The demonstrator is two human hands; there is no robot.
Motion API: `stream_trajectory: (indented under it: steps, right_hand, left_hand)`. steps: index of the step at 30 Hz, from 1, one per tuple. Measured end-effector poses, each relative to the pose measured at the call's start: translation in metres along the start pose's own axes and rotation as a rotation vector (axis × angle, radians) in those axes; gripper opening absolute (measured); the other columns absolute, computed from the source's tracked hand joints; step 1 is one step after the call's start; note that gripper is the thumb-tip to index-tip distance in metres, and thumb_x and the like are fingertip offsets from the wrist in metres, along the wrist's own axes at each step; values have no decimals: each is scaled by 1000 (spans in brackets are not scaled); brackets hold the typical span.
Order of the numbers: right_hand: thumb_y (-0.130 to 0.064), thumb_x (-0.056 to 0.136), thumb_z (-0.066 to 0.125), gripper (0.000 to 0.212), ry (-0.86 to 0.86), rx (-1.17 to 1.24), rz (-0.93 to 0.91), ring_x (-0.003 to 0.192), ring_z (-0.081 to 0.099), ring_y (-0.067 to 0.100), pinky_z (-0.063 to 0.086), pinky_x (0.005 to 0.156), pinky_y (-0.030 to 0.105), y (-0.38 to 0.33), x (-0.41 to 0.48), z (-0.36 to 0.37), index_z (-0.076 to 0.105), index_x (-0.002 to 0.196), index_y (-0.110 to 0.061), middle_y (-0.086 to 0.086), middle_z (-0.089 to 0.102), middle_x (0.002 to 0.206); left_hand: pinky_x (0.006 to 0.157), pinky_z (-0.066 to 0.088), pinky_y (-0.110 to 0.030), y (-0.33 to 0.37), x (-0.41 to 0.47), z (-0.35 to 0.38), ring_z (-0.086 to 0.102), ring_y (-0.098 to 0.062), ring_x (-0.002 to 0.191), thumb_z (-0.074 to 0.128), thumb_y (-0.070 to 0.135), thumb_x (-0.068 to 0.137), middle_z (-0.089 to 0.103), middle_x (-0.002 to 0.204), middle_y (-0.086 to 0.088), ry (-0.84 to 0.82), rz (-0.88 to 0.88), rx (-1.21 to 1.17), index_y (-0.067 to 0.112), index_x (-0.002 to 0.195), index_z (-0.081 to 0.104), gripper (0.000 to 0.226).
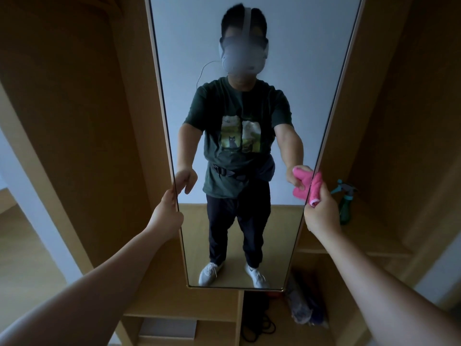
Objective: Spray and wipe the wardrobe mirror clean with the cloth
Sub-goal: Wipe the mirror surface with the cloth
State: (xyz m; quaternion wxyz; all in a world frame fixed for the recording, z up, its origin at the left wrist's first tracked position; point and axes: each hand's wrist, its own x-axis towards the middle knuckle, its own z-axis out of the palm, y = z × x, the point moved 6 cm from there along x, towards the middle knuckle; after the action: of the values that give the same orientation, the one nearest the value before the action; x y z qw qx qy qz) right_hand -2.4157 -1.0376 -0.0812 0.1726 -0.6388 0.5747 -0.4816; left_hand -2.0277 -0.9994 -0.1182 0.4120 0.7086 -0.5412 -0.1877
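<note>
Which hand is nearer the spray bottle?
Right. The right hand, gripping the pink cloth at the mirror's right edge, is left of the spray bottle; the left hand holds the mirror's far edge.

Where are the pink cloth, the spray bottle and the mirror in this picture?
pink cloth point(315, 189): head view, on its bunched fold beside the mirror's edge.
spray bottle point(345, 206): head view, on its green body.
mirror point(239, 151): head view, on the middle of the glass.

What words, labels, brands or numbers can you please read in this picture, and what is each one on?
None can be read.
T-shirt print, reflected in the mirror: what may be a small line under the cat picture, too small and blurred to read.
Spray bottle: no label legible.
</note>
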Motion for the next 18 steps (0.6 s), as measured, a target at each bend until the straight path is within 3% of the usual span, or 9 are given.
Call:
stream_trajectory:
  steps: [4, 9, 14, 18]
  right_hand:
    - [1, 91, 49, 69, -3, -38, 63, 108, 62, 27, 54, 90, 46, 10, -4, 3, 29, 150, -29, 5, 63, 125]
    - [-4, 95, 46, 59, 1, -33, 43, 106, 64, 25, 55, 89, 42, 14, -12, 7, 33, 148, -27, 4, 65, 121]
    - [3, 92, 48, 66, -17, -24, 91, 102, 63, 23, 52, 80, 33, 21, -20, 11, 31, 148, -28, 0, 64, 119]
    - [7, 88, 50, 67, -39, -43, 142, 94, 64, 29, 55, 78, 38, 31, -25, 16, 38, 145, -24, 7, 66, 115]
  left_hand:
    - [46, 44, -22, -6, -4, 5, 63, -19, 78, 39, 3, 85, 59, 109, -5, -20, -15, 12, 19, 138, 35, 56]
    - [50, 44, -21, -17, -8, 11, 61, -14, 80, 44, 3, 87, 59, 108, -5, -25, -43, 24, 17, 140, 35, 56]
    - [52, 49, -27, -25, -12, 18, 63, -19, 82, 44, 4, 87, 61, 107, -5, -48, -62, 13, 19, 138, 37, 54]
    - [51, 46, -23, -31, -15, 25, 63, -22, 89, 49, 2, 88, 59, 116, -7, -78, -85, 5, 18, 142, 32, 59]
